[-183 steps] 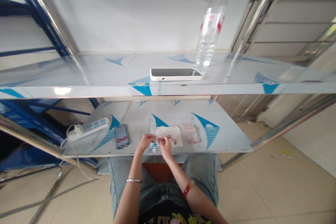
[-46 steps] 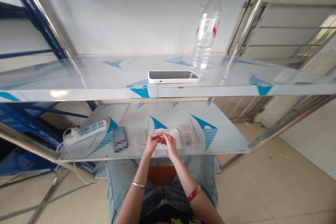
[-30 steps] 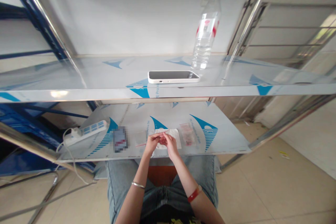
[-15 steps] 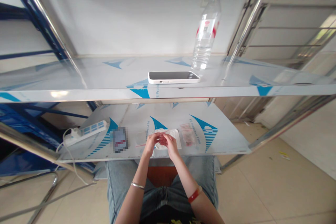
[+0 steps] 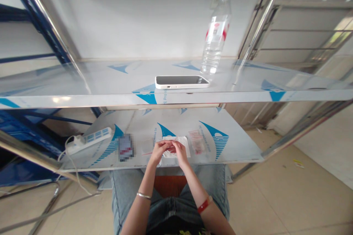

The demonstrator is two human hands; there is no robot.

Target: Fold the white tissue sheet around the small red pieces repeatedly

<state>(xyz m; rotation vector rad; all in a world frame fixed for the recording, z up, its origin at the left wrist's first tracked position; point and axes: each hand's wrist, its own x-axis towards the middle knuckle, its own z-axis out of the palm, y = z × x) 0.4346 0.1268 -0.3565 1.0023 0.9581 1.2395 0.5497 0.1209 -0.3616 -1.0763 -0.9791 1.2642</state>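
Note:
Over the lower shelf, my left hand (image 5: 158, 150) and my right hand (image 5: 181, 149) meet fingertip to fingertip. The fingers of both are curled and pressed together; whatever small thing may be between them is hidden. Under them lies a white sheet (image 5: 185, 144), like tissue or paper, touching or nearly touching the hands. Just left of my left hand is a clear flat piece (image 5: 147, 147) with a thin red line near it. On the other side, right of the sheet, a clear plastic packet (image 5: 196, 143) with red marks lies flat.
A blurred-out dark item (image 5: 126, 147) and a white power strip (image 5: 91, 139) with its cord lie to the left. Above, the upper shelf (image 5: 110, 100) crosses the view, bearing a phone (image 5: 182, 81) in a white case and a water bottle (image 5: 216, 36).
My fingers have shifted slightly and the gap between the two hands looks a little smaller. The things on both shelves stay where they were.

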